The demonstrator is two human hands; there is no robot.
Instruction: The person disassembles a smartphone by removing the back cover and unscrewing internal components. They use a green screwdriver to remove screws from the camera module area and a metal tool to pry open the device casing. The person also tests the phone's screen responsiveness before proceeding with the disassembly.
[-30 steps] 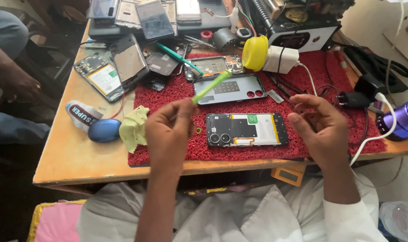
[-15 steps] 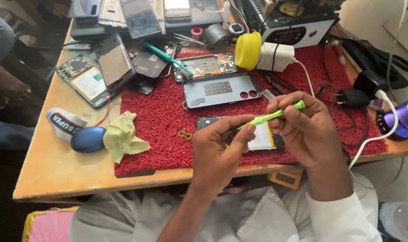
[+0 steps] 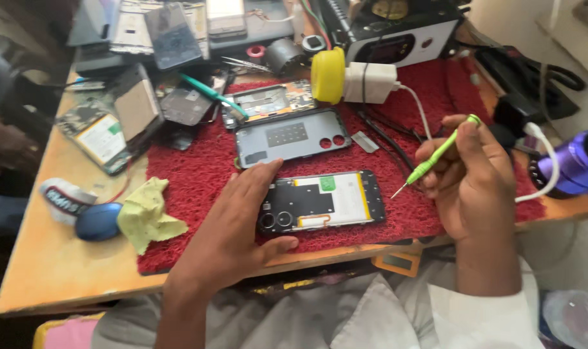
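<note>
**A:** Going left to right, what matters for this step?

**B:** The left hand [image 3: 232,226] lies flat on the left end of the opened phone [image 3: 321,202], fingers spread and lightly curled, thumb hooked under the near edge. It pins rather than grips. I'd keep that pressure even, so the phone cannot skate on the red mat [image 3: 190,174]. The phone lies back-up at the mat's near edge, its camera rings just beside the fingertips.

**A:** And the other side?

**B:** The right hand [image 3: 471,181] is closed around a green screwdriver [image 3: 436,155], pinched between thumb and fingers, tip pointing down-left and hanging just off the phone's right end, not touching it. My judgement: seat the tip square in the screw head before turning, and hold the shaft upright; a tilted tip would probably slip and chew the head.

**A:** Counts?

**B:** 1 blue oval object [image 3: 97,221] and 1 yellow-green cloth [image 3: 146,213] at the left. 1 green-handled tool [image 3: 211,94] lying farther back. 1 grey back cover [image 3: 292,137] beyond the phone, with 1 more stripped phone frame [image 3: 268,100] behind it. 1 yellow round thing [image 3: 327,75] beside 1 white charger plug [image 3: 370,82]. 1 purple cylinder [image 3: 573,163] at the far right. The phones heaped at the back-left overlap too much to count.
</note>
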